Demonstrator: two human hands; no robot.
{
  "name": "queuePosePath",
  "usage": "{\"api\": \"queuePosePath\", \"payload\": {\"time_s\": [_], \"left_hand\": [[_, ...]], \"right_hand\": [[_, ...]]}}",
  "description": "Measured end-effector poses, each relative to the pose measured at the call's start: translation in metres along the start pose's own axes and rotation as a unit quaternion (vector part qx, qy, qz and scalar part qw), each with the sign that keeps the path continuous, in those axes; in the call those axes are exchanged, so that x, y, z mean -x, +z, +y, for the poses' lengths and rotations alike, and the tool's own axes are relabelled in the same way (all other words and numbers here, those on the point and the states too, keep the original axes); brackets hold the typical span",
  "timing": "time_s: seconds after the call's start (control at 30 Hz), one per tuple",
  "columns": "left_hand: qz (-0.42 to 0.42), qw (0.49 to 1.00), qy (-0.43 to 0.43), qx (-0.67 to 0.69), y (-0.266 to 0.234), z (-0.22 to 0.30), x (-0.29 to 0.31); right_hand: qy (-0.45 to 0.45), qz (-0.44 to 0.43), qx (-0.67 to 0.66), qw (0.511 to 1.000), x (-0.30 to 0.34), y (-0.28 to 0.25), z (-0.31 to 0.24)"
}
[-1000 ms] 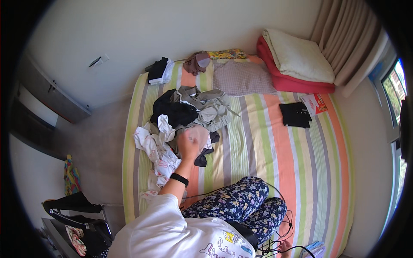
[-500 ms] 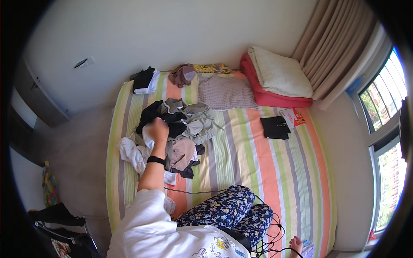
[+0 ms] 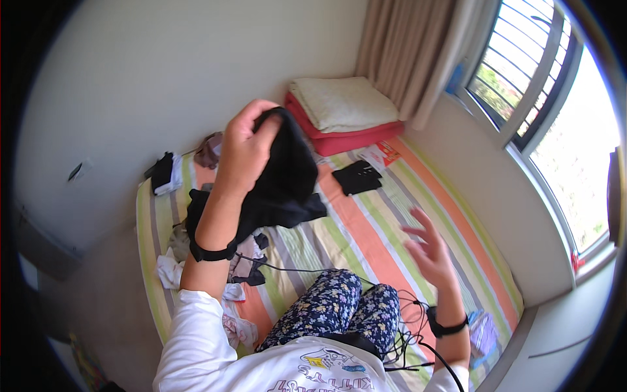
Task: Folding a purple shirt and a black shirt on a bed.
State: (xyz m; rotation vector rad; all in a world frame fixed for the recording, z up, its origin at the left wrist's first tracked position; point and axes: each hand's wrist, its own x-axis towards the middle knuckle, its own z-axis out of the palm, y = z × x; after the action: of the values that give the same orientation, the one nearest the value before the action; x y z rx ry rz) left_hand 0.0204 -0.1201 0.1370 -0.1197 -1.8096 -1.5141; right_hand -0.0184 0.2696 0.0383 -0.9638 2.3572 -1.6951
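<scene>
My left hand [image 3: 251, 140] is raised over the bed, its fingers closed on the edge of a black garment [image 3: 284, 173]. The cloth hangs from the fingers in loose folds, its lower part spreading over the clothes below. What sort of garment it is I cannot make out. On the right, my right hand [image 3: 431, 251] is lifted above the bed with fingers apart, holding nothing. A heap of mixed clothes, with a white piece [image 3: 171, 269] and a pinkish one [image 3: 247, 256], lies left of my legs, partly hidden by my left arm.
The striped bed [image 3: 366, 238] fills the middle. Beyond stand folded quilts [image 3: 349, 108], a black folded garment [image 3: 358, 178] with a red-and-white packet [image 3: 381, 155], and a folded black-and-white stack [image 3: 163, 173]. Black cables [image 3: 408, 326] coil beside my legs near a lilac bundle [image 3: 482, 334].
My left hand has risen from the clothes heap with the black garment. My right hand has come up from the lower edge, fingers spread. The view has turned to the right.
</scene>
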Motion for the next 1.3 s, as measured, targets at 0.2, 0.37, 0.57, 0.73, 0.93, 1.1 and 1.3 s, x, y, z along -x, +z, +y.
{"api": "queuePosePath", "payload": {"time_s": [0.2,0.37,0.57,0.73,0.93,1.1,1.3], "left_hand": [[-0.168,0.983,0.067,-0.021,0.104,0.032,0.017],[-0.237,0.954,0.122,-0.136,0.131,0.006,0.027],[-0.255,0.901,0.163,-0.311,0.157,-0.07,0.019],[-0.179,0.87,0.068,-0.455,0.131,-0.108,-0.002],[-0.167,0.873,0.086,-0.451,0.131,-0.082,-0.059],[-0.071,0.89,0.172,-0.416,0.117,-0.055,-0.069],[-0.096,0.854,0.265,-0.437,0.037,-0.105,0.04]], "right_hand": [[-0.139,0.178,0.275,0.935,-0.058,0.036,-0.077],[-0.062,0.255,0.17,0.95,-0.068,-0.055,-0.099],[-0.164,0.327,0.323,0.873,-0.051,-0.122,-0.124],[-0.038,0.44,0.33,0.834,-0.034,-0.217,-0.126],[-0.012,0.434,0.409,0.802,-0.022,-0.264,-0.098],[-0.13,0.483,0.394,0.771,0.015,-0.251,-0.092],[-0.06,0.213,0.34,0.914,0.154,-0.168,-0.074]]}}
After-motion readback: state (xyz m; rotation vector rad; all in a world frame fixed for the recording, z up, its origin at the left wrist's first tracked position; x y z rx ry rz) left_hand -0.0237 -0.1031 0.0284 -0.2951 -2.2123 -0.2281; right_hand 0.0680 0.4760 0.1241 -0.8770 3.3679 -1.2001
